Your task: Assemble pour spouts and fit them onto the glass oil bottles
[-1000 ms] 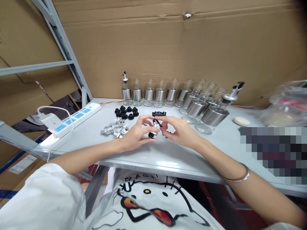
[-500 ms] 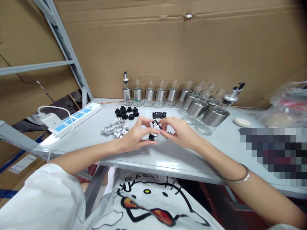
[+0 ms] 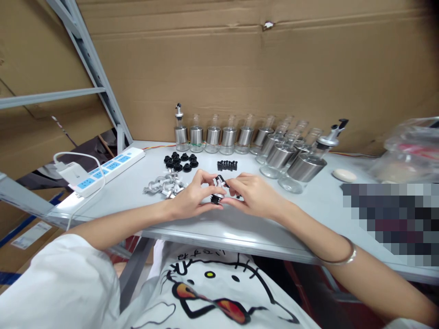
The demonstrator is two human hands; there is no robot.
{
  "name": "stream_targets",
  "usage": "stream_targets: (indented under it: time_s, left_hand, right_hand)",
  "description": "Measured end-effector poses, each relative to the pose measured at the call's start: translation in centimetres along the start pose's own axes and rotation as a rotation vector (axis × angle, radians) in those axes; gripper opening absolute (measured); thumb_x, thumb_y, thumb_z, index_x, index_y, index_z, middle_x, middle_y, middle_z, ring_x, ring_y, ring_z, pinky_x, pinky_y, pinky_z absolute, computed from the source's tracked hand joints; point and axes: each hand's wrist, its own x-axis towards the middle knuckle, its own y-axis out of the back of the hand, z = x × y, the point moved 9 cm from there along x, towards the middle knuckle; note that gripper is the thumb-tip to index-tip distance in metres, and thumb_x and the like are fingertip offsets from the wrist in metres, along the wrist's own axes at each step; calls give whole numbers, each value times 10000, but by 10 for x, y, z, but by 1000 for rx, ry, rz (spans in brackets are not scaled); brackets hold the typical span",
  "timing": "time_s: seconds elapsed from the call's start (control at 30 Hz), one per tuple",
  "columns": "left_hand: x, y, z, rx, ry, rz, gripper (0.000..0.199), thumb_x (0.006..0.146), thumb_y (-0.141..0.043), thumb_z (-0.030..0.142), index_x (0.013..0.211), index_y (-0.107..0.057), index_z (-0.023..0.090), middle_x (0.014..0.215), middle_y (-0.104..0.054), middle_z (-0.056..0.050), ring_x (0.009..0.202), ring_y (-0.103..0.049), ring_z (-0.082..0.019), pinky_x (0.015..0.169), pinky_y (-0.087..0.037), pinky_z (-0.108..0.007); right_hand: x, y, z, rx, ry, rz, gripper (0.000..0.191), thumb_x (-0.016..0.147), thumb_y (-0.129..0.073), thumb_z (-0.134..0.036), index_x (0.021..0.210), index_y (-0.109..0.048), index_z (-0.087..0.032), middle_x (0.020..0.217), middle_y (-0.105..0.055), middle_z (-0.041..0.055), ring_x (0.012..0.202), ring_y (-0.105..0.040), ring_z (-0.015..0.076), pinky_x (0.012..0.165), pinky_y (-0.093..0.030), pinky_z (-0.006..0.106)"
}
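Note:
A bottle pourer [image 3: 217,198] with a silver body, black ribbed stopper and black flip cap is held just above the table near its front edge. My left hand [image 3: 195,196] grips it from the left, fingers closed around the body and stopper. From the right, my right hand [image 3: 252,194] pinches at the black cap and the pourer's side. Beyond the hands lies a group of small black caps [image 3: 227,165]. Silver pourer bodies [image 3: 166,184] are heaped left of my left hand, and black ribbed stoppers [image 3: 178,161] sit behind them.
Several glass bottles with steel sleeves [image 3: 228,136] stand along the cardboard wall [image 3: 226,68]. Fitted pourers top the left bottle [image 3: 180,132] and the front right bottle [image 3: 305,167]. A white power strip [image 3: 113,169] lies left; a pale oval object [image 3: 344,175] and plastic bag [image 3: 408,151] are right.
Both hands have shifted slightly, with the pourer a little further left. My right fingers have moved lower, the thumb now beside the stopper. The view has barely moved.

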Motion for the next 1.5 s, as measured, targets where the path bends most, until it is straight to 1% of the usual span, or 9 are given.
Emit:
stream_targets:
  time_s: [0.2, 0.57, 0.67, 0.8, 1.0, 1.17, 1.27, 1.4, 1.5]
  left_hand:
    - [0, -2, 0, 2, 26, -33, 285, 859, -602, 375, 1065, -623, 180, 1048, -369, -77, 889, -492, -168, 842, -529, -365]
    - [1, -3, 4, -8, 2, -32, 287, 864, -592, 368, 1070, -621, 171, 1044, -362, -80, 913, -491, -174, 886, -519, -379]
    - [0, -6, 0, -6, 40, -57, 300, 857, -595, 397, 1063, -628, 181, 1043, -365, -81, 913, -483, -181, 887, -517, -390]
    - [0, -6, -2, -37, 12, -53, 299, 857, -600, 381, 1066, -623, 168, 1034, -366, -82, 922, -479, -185, 877, -517, -380]
    - [3, 0, -4, -11, 2, -18, 279, 851, -617, 348, 1071, -637, 178, 1049, -389, -83, 912, -496, -175, 859, -521, -384]
    - [4, 3, -5, 59, 34, -10, 272, 831, -643, 362, 1058, -662, 212, 1036, -405, -78, 949, -489, -189, 843, -530, -374]
    - [5, 6, -5, 39, 15, 36, 259, 839, -634, 365, 1046, -657, 212, 1058, -399, -77, 919, -504, -170, 830, -536, -368]
    - [7, 9, -6, -2, 27, 83, 243, 840, -635, 361, 1029, -637, 209, 1146, -373, -84, 851, -513, -134, 790, -545, -343]
    - [9, 10, -2, -24, 8, 83, 238, 831, -652, 329, 1033, -623, 208, 1246, -335, -101, 839, -517, -124, 795, -541, -341]
  right_hand:
    - [-2, -6, -6, -87, 73, -6, 476, 998, -253, -483, 790, -520, -148, 585, -593, 50, 525, -547, 172, 615, -398, 295]
    - [-2, -9, -4, -82, 35, -51, 461, 992, -248, -494, 817, -506, -154, 616, -598, 60, 536, -536, 186, 575, -363, 291]
    - [-3, -13, -7, -101, 55, -64, 421, 1003, -253, -422, 792, -506, -160, 595, -588, 53, 533, -532, 179, 597, -380, 298]
    - [-4, -15, -13, -83, 102, -68, 370, 1003, -272, -302, 748, -502, -165, 549, -565, 31, 513, -528, 165, 612, -390, 293]
    - [-2, -2, 6, 75, -68, -53, 281, 931, -450, -383, 764, -524, -169, 590, -600, 20, 534, -547, 149, 574, -371, 262]
    - [-1, 6, 8, 21, -88, -16, 324, 968, -335, -313, 751, -526, -168, 594, -596, 32, 521, -533, 147, 564, -359, 261]
    - [0, 4, 10, -13, -97, 2, 305, 967, -319, -255, 761, -528, -172, 572, -591, 26, 519, -539, 151, 562, -352, 259]
    - [-1, 9, 15, -39, -135, 87, 270, 959, -332, -228, 765, -514, -182, 546, -593, 14, 513, -536, 159, 574, -361, 262]
    - [0, 11, 16, 6, -162, 100, 282, 962, -320, -227, 741, -493, -195, 561, -599, 12, 540, -550, 162, 602, -384, 262]
